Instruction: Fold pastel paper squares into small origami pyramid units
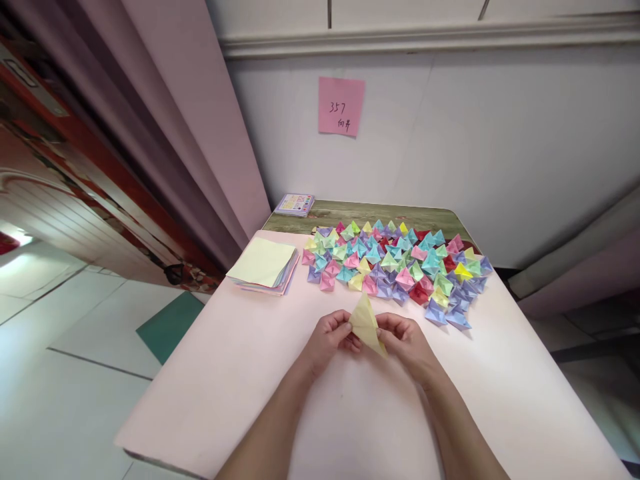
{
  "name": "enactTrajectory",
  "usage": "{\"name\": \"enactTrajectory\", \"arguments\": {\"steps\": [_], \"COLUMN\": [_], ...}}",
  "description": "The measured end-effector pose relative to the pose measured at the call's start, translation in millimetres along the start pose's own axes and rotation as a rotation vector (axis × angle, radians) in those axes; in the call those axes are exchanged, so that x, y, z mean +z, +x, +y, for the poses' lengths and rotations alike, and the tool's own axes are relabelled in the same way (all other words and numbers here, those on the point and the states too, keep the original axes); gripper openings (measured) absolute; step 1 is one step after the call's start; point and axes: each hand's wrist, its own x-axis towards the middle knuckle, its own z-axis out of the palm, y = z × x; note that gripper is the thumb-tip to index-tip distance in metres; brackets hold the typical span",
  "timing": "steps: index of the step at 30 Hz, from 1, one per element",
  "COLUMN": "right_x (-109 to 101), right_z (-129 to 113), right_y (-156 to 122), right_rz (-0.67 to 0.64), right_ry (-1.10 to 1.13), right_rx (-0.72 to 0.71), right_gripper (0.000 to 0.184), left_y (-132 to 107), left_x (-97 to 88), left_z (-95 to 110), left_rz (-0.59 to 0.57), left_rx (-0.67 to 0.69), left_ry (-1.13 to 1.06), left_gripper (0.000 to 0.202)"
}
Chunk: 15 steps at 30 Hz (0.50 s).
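Note:
A folded sheet of pale yellow origami paper [366, 323] is held up between both hands, just above the table. My left hand [334, 339] pinches its left edge between thumb and fingers. On the opposite edge, my right hand [403, 337] grips it the same way. Beyond the hands lies a dense spread of small folded paper boats [390, 260] in purple, pink, blue, green, yellow and red. To the left of them rests a stack of square paper sheets [264, 263], a pale yellow one on top.
The table [225, 387] has a pale pink cover, with a wood-patterned strip at the back. A small pile of printed packs [295, 204] sits in its far left corner. A pink note [341, 107] is stuck to the wall behind. Curtains [200, 100] hang at the left.

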Motion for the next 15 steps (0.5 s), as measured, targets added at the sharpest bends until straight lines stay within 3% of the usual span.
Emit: {"name": "enactTrajectory", "arguments": {"steps": [8, 12, 15], "right_x": [1, -1, -2], "right_z": [15, 26, 32], "right_y": [5, 11, 14], "right_rz": [0.082, 0.095, 0.159], "right_ry": [-0.030, 0.000, -0.098], "right_rx": [0.034, 0.030, 0.002], "right_gripper": [0.029, 0.036, 0.037], "left_y": [-2, -6, -9], "left_x": [6.4, 10.8, 13.9], "left_z": [-4, -1, 2], "left_rz": [-0.007, -0.036, -0.086], "left_rx": [0.057, 0.151, 0.251], "left_ry": [0.234, 0.431, 0.604], "left_gripper": [0.042, 0.041, 0.040]}}
